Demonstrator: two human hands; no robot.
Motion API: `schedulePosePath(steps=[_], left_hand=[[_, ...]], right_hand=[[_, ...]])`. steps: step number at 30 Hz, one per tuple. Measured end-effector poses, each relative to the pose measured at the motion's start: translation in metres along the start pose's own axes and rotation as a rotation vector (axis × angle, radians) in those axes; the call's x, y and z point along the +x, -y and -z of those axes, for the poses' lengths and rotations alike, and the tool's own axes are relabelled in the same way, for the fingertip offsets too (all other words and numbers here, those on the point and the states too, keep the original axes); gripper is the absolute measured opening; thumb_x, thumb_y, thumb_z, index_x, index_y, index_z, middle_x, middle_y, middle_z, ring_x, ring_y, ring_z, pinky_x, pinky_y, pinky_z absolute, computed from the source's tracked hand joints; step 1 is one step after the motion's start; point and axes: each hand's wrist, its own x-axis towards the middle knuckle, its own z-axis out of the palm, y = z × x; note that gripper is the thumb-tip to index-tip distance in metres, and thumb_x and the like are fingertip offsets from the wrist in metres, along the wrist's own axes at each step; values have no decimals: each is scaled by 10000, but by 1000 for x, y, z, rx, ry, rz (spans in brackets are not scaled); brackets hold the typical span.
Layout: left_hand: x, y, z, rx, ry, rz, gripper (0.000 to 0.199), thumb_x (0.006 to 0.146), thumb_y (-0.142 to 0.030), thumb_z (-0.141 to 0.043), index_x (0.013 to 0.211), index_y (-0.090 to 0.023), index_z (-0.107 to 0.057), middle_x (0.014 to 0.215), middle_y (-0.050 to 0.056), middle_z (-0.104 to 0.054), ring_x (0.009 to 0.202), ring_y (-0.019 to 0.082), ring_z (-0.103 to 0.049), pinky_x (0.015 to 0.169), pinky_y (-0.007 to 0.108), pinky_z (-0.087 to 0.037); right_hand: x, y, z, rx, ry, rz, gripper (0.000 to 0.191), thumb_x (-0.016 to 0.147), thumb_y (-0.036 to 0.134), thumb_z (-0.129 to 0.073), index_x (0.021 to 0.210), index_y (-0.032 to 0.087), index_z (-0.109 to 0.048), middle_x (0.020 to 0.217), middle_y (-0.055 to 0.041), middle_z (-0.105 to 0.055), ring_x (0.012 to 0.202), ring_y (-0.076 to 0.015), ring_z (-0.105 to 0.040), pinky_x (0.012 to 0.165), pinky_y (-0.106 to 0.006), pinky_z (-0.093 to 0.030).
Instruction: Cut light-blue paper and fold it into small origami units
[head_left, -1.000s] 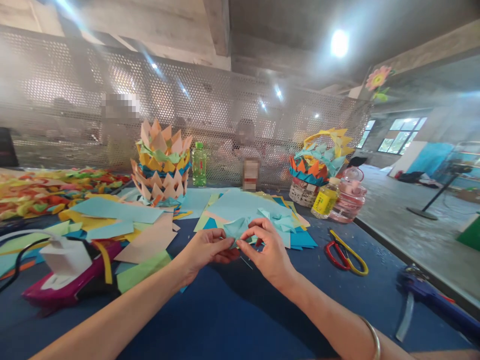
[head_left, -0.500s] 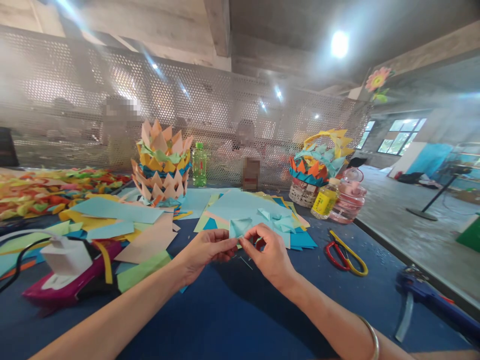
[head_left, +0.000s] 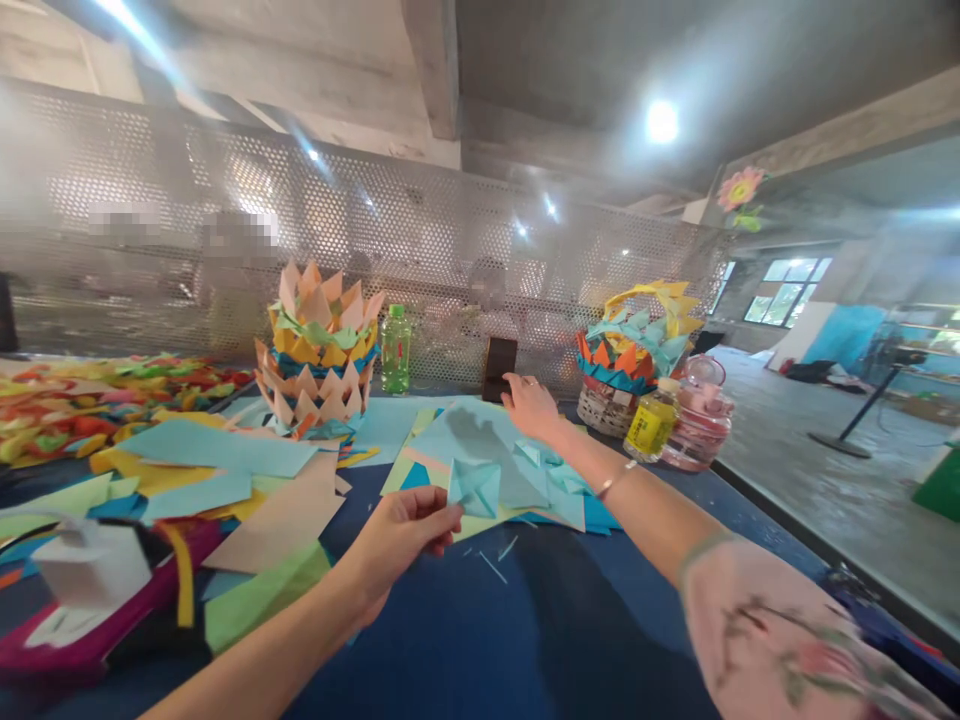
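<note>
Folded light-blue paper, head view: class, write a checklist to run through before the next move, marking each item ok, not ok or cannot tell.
1. Folded light-blue paper held in the left hand: ok.
2. Both hands on it: not ok; the right hand is stretched out away from it.
3. Right hand touching the dark upright object: cannot tell.
4. Table in front free of scraps: not ok; thin strips lie there.
5. Green bottle upright and capped: ok.

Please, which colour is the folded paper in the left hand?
The folded paper is light blue, best seen in the head view.
</note>
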Motion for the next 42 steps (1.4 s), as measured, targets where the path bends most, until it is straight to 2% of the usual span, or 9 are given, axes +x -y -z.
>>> schedulePosePath(steps=[3, 8, 10, 16, 25, 29, 33, 37, 42], left_hand=[[7, 5, 4, 27, -5, 13, 281, 632, -408, -652, 557, -158, -547, 531, -11, -522, 509, 97, -467, 502, 202, -366], [19, 21, 12, 61, 6, 13, 275, 659, -405, -623, 548, -170, -532, 507, -12, -519, 480, 99, -463, 488, 210, -373], [20, 23, 12, 66, 21, 32, 264, 662, -391, -621, 546, -172, -528, 505, -12, -517, 483, 104, -465, 471, 208, -364], [16, 20, 10, 104, 59, 64, 216, 698, -352, -592, 588, -168, -563, 524, -10, -520, 514, 111, -473, 492, 210, -370], [16, 19, 9, 108, 59, 48, 209, 683, -335, -594, 578, -162, -544, 538, -9, -532, 520, 109, -480, 488, 203, -373], [13, 14, 7, 120, 77, 58, 228, 699, -343, -575, 582, -152, -535, 527, -20, -508, 512, 95, -468, 488, 195, -369], [13, 12, 7, 131, 84, 68, 233, 704, -345, -567, 588, -147, -527, 538, -22, -511, 516, 90, -463, 496, 198, -368], [15, 13, 9, 115, 82, 57, 245, 695, -359, -574, 579, -152, -516, 540, -20, -523, 509, 88, -463, 496, 200, -359], [18, 14, 12, 93, 51, 52, 239, 662, -376, -604, 582, -158, -545, 543, -16, -541, 502, 91, -465, 491, 205, -359]], right_hand=[[37, -16, -37, -86, 68, 70, 463, 862, 286, -398, 1292, 118, -359, 1272, -159, -484, 1212, -244, -362, 936, -391, -315], [64, -35, -80, -176, 60, 107, 563, 884, 328, -327, 1386, 118, -184, 1452, -128, -204, 1331, -241, -134, 1020, -462, -180], [73, -43, -85, -193, 32, 108, 572, 892, 337, -292, 1399, 121, -136, 1472, -105, -133, 1341, -237, -79, 1036, -482, -122], [91, -58, -84, -264, -81, 57, 582, 896, 371, -241, 1403, 115, -111, 1467, -106, -152, 1327, -253, -118, 1010, -489, -175], [59, -55, -96, -277, 36, 159, 561, 889, 350, -288, 1394, 135, -170, 1462, -92, -179, 1324, -226, -151, 1017, -457, -191], [57, -57, -95, -280, 50, 179, 543, 883, 358, -310, 1384, 175, -210, 1449, -65, -235, 1319, -202, -179, 1025, -434, -198], [74, -60, -85, -276, 25, 108, 565, 886, 374, -284, 1393, 154, -167, 1455, -95, -208, 1318, -248, -173, 999, -494, -221], [83, -57, -62, -220, -90, 4, 554, 884, 342, -289, 1386, 136, -173, 1455, -105, -202, 1308, -261, -182, 989, -494, -245], [59, -40, -25, -3, -172, -40, 520, 816, 153, -369, 1329, 132, -285, 1401, -118, -321, 1273, -262, -248, 987, -450, -282]])
